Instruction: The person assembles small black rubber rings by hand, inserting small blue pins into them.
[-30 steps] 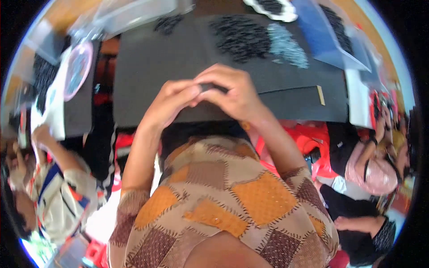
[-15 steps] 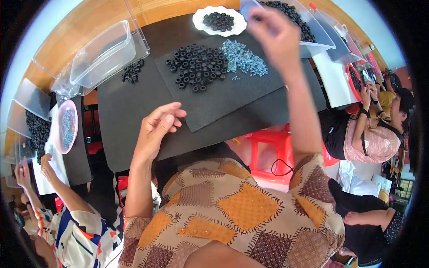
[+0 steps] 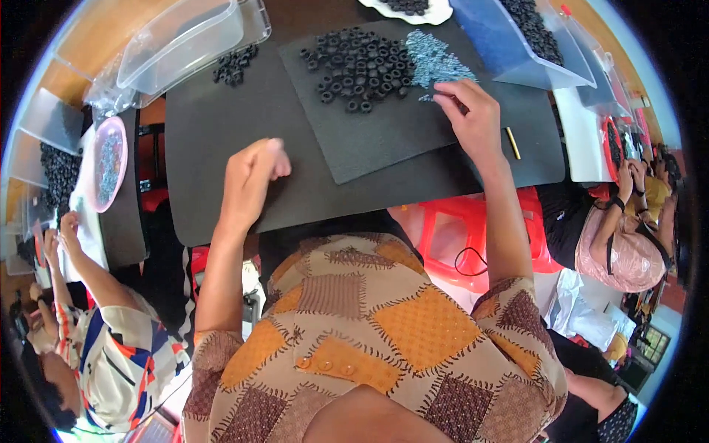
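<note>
My right hand (image 3: 473, 118) hovers at the near edge of a heap of small light-blue beads (image 3: 436, 59), thumb and forefinger apart, nothing visible between them. My left hand (image 3: 249, 181) is raised over the near left of the black table, its fingers curled in and blurred at the tips. Whether it holds anything cannot be made out. A dark grey mat (image 3: 354, 144) lies between and beyond the hands. On it, chunky black ring-shaped beads (image 3: 362, 66) are spread beside the blue ones.
A white scalloped plate (image 3: 440, 13) of black pieces stands at the back. Clear bins (image 3: 487, 44) are at right; an open clear box (image 3: 181, 44) and a small black pile (image 3: 235, 65) at left. A gold stick (image 3: 513, 143) lies right. Other people (image 3: 122, 347) work on both sides.
My right hand has come down from beside the white plate and bin to the blue beads. The left hand's fingers have curled in. The whole view has shifted, and the gold stick now shows.
</note>
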`<state>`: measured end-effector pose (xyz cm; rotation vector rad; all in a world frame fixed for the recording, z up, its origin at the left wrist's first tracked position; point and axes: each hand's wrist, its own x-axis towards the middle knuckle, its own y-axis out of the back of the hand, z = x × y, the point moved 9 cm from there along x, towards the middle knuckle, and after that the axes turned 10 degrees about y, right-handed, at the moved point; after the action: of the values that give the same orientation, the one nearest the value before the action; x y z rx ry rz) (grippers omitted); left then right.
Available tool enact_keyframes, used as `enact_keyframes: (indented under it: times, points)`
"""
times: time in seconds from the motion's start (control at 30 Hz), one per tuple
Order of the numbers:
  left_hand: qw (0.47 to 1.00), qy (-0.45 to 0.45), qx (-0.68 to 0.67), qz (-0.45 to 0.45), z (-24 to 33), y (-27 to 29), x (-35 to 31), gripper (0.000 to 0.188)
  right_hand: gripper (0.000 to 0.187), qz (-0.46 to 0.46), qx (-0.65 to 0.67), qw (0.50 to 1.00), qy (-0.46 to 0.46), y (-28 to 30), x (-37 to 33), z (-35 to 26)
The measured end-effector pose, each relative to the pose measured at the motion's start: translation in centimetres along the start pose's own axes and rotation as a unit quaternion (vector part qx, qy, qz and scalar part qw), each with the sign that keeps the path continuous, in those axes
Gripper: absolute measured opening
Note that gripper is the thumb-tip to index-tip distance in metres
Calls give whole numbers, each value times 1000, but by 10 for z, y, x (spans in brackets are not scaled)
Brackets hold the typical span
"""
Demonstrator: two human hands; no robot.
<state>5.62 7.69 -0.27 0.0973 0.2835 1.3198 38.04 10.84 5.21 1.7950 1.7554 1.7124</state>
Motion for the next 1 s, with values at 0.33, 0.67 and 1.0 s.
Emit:
enact_keyframes:
  times: [0.33,0.67,1.0]
  points:
    - [895,-281,329,109,81,-62,37,23,16,-39,-19,999,5,-30,-7,3]
    - [999,-51,-1,-12,35,-36,41,21,16,-38,1,998,-48,-22,-19,5]
    - [837,46,-512,-187,-3,-29,7,31,12,-28,108,987,-112,-34,4,-40]
